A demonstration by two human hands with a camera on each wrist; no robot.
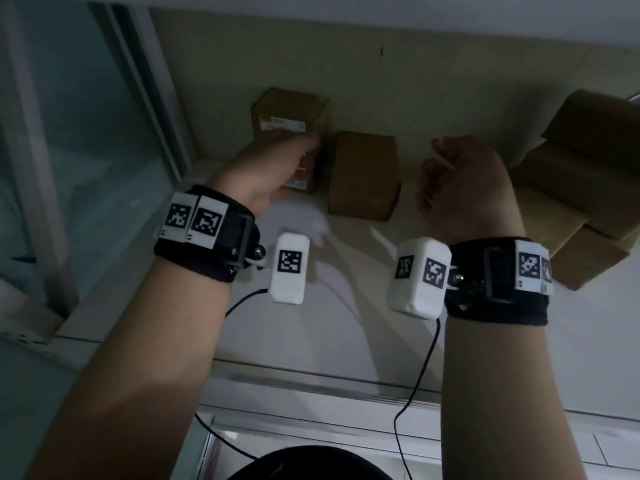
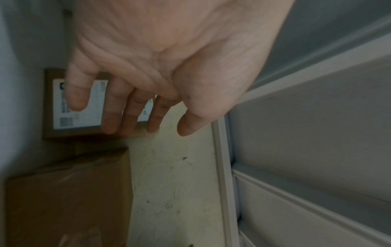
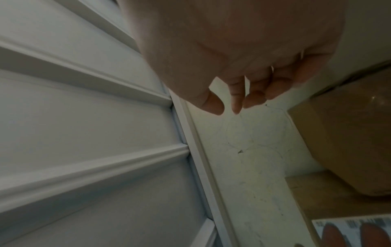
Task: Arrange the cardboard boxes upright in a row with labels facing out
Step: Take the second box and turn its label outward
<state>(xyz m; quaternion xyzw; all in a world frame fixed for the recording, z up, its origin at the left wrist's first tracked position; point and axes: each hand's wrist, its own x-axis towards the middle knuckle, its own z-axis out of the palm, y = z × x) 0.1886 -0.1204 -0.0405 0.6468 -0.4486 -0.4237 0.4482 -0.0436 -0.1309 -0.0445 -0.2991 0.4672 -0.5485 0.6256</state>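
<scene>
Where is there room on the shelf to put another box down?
The biggest bare patch of shelf lies near its front edge, in front of the boxes. A narrower gap lies between the plain box and the jumbled pile of boxes, under the right hand. The labelled box and plain box stand close together.

Brown cardboard boxes (image 1: 363, 174); white label (image 2: 78, 103); black wristbands (image 1: 204, 258).

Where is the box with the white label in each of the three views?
Head: the labelled box stands upper centre, behind the left hand.
Left wrist: the same box sits at middle left, behind the fingers.
Right wrist: only a label shows at the bottom right corner; I can't tell whose.
Shared landmark: the plain box beside it, at lower left in the left wrist view.
</scene>
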